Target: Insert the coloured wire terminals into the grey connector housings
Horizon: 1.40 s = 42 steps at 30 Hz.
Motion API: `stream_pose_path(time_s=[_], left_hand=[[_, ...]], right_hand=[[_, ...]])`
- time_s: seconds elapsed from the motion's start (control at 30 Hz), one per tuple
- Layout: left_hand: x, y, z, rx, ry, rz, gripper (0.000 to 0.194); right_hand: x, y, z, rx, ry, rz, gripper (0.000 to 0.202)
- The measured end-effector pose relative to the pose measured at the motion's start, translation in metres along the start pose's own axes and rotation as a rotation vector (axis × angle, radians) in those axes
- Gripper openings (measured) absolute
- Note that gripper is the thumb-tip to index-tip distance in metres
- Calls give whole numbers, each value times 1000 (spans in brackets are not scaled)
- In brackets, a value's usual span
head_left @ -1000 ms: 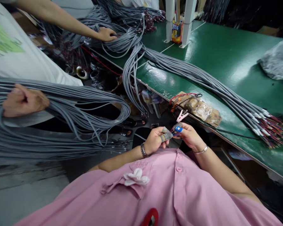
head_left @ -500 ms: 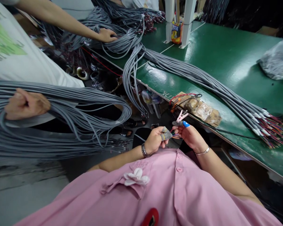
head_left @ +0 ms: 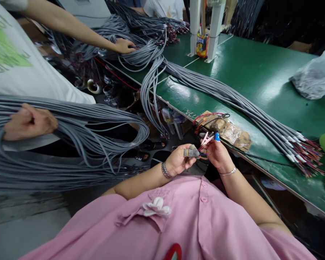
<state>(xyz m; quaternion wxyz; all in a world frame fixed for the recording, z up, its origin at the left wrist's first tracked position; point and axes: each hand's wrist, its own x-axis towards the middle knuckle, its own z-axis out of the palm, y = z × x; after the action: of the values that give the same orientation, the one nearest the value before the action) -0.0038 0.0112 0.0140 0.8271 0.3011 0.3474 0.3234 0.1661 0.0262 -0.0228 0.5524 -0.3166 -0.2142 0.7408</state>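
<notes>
Between our hands, the thin multicoloured wire ends (head_left: 203,156) were mostly hidden; our left hand (head_left: 178,162) pinched them closed, our right hand (head_left: 218,153) curled loosely beside a pink plastic clip (head_left: 206,138).

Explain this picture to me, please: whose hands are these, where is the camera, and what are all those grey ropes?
The camera sits on a person's head and looks down, so the pink shirt at the bottom is the wearer's own. Their left hand pinches the end of a grey cable, with grey covers on the fingertips. Their right hand, with a blue cover on one fingertip, touches the thin coloured wires fanning out of that end, close to a pink clip.

The grey ropes are electrical cables. One long bundle lies across the green table, its coloured wire tips at the right. A taped brown block lies at the table's edge, and a plastic bag lies further back.

The other hands, at the left and at the top, are co-workers', resting on more cables.
</notes>
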Motion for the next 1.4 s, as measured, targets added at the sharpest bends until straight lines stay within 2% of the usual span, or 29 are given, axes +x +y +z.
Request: stream_pose_path(time_s=[0.13, 0.5, 0.77, 1.0, 1.2, 1.4], left_hand=[[5, 0, 0, -27, 8, -19, 19], [8, -7, 0, -3, 39, -54, 19], [1, -6, -1, 130, 48, 66, 28], [-13, -11, 6, 203, 107, 131, 25], [-11, -11, 6, 150, 148, 170, 28], [-6, -8, 6, 146, 156, 141, 32]], right_hand=[[-2, 2, 7, 58, 24, 30, 44], [1, 7, 14, 47, 115, -66, 37], [-6, 2, 15, 42, 34, 35, 47], [-7, 3, 9, 17, 40, -77, 28], [-2, 6, 8, -65, 85, -107, 44], [4, 4, 11, 5, 31, -6, 52]])
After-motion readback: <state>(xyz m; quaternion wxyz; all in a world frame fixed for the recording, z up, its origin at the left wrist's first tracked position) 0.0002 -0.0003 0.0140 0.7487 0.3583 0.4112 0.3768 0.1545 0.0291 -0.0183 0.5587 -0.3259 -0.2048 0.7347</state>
